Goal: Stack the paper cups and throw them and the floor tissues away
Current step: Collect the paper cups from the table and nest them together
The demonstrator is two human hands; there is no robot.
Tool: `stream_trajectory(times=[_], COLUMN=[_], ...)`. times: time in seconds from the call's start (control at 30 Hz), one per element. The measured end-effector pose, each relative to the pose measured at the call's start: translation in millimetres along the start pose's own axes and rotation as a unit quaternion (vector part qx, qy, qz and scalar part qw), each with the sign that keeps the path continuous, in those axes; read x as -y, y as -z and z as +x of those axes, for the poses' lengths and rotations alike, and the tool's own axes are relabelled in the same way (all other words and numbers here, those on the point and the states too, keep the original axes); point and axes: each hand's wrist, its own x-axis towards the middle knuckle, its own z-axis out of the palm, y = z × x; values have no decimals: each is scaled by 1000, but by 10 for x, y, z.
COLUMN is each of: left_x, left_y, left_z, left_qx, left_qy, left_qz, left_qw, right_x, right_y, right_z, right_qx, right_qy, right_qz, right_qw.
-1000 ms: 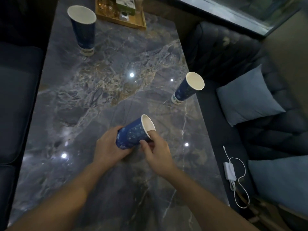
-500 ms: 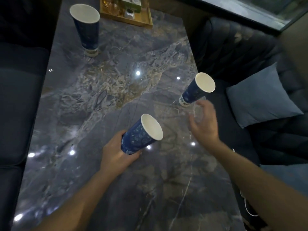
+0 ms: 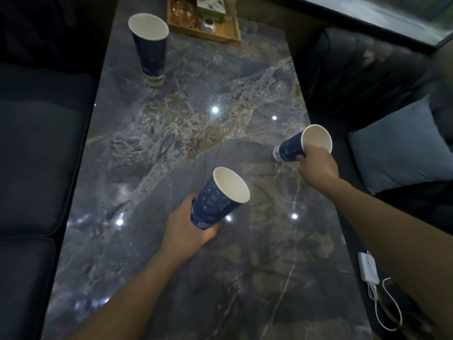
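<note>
Three blue paper cups with white insides are in view over a dark marble table (image 3: 186,133). My left hand (image 3: 186,227) grips the near cup (image 3: 215,202) by its lower half, tilted with its mouth up and to the right. At the table's right edge, my right hand (image 3: 316,165) is wrapped around the second cup (image 3: 291,148), which still rests on the table. The third cup (image 3: 150,49) stands alone at the far left. No tissues are visible.
A wooden tray (image 3: 208,35) with glasses and a small box sits at the table's far end. Dark sofas flank both long sides, with a grey cushion (image 3: 397,146) on the right. A white charger with cable (image 3: 367,268) lies on the right seat.
My right hand let go of the near cup, reached right and closed around the cup at the table's right edge. My left hand kept the near cup and tilted it more upright.
</note>
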Motion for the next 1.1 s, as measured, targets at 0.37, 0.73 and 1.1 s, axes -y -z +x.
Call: stream_trajectory(times=[0.37,0.73,1.1], left_x=[168,491,650], left_y=[248,343,356], left_z=[-716,-1809,-2088], left_qx=[16,9,-9], left_qy=[30,48,72], left_qz=[0,7,-11], left_qw=[999,999,997], right_x=[104,333,347], right_y=[99,256,123], right_z=[-967,-2635,-3203], right_qx=[-52,-58,-12], right_qy=[59,106,72], right_qz=[73,276,383], right_qw=[994,954,921])
